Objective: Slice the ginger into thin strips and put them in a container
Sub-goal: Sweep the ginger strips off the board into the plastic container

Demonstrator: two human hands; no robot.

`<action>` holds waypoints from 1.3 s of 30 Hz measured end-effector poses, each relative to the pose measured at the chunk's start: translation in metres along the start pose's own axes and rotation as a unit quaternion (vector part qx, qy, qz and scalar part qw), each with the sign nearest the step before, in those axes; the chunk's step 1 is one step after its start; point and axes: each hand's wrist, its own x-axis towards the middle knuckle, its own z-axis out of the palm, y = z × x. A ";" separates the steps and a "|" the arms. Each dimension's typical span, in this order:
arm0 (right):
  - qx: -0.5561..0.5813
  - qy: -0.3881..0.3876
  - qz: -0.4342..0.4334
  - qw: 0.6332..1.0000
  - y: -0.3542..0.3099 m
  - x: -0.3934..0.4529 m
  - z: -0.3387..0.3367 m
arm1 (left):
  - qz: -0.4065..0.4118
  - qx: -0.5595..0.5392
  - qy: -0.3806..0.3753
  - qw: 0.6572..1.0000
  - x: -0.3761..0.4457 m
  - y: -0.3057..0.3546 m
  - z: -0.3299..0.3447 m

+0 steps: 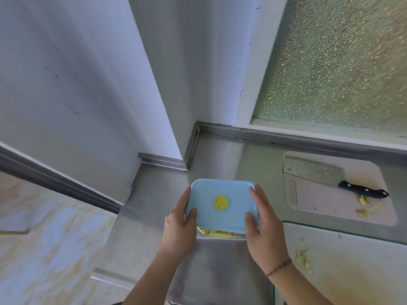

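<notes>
Nearest to us, our left hand (pixel 179 225) and right hand (pixel 263 227) grip the short ends of a pale blue lid (pixel 221 204) with a yellow round plug at its middle — fingers (pixel 186 200) curled over the far edges, thumbs pressing on top. The lid sits a little off, so the near side of the container (pixel 220 236) beneath shows, and in that gap we see the yellow ginger strips (pixel 217 233) lying inside. We judge the task nearly over: the slicing looks done and the strips are in, with only the lid to seat and perhaps scraps to clear. Just to our right a white board (pixel 352 260) carries a few ginger bits (pixel 304 256). The container rests on a brushed steel tabletop (pixel 220 267). Farther right, a second cutting board (pixel 339 194) bears a cleaver (pixel 317 170) lying flat with its black handle toward the right, and more scraps beside it. Beyond stand pale walls meeting in a corner — and a frosted, pebbled window (pixel 341 62) at far right.
</notes>
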 end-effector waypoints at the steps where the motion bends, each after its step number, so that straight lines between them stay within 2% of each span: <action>1: -0.016 -0.009 -0.007 1.000 0.000 -0.005 0.001 | -0.002 0.004 0.004 1.000 -0.005 -0.004 0.000; 5: -0.043 -0.059 -0.010 0.997 0.008 -0.012 0.002 | -0.006 0.023 0.005 1.000 -0.021 -0.016 0.003; 11: -0.055 -0.080 -0.014 0.995 0.019 -0.014 0.002 | 0.020 0.024 0.008 0.999 -0.029 -0.027 0.006; 16: -0.046 -0.061 0.060 0.995 0.025 -0.012 0.003 | -0.017 -0.023 0.008 1.000 -0.028 -0.034 0.008; 20: -0.041 -0.050 0.085 0.994 0.026 -0.011 0.004 | -0.037 -0.074 0.002 0.997 -0.027 -0.036 0.010; 23: -0.023 -0.038 0.102 0.994 0.026 -0.009 0.003 | -0.066 -0.113 0.039 0.991 -0.022 -0.025 0.010; 26: -0.023 0.005 0.163 0.986 0.022 0.014 0.001 | -0.090 -0.076 0.107 0.987 0.000 -0.003 0.012; 30: -0.058 -0.025 0.232 0.971 0.018 0.051 0.004 | -0.140 -0.052 0.090 0.985 0.032 0.015 0.020; 39: -0.116 -0.039 0.180 0.976 0.024 0.060 0.012 | -0.155 -0.051 0.099 0.982 0.044 0.006 0.032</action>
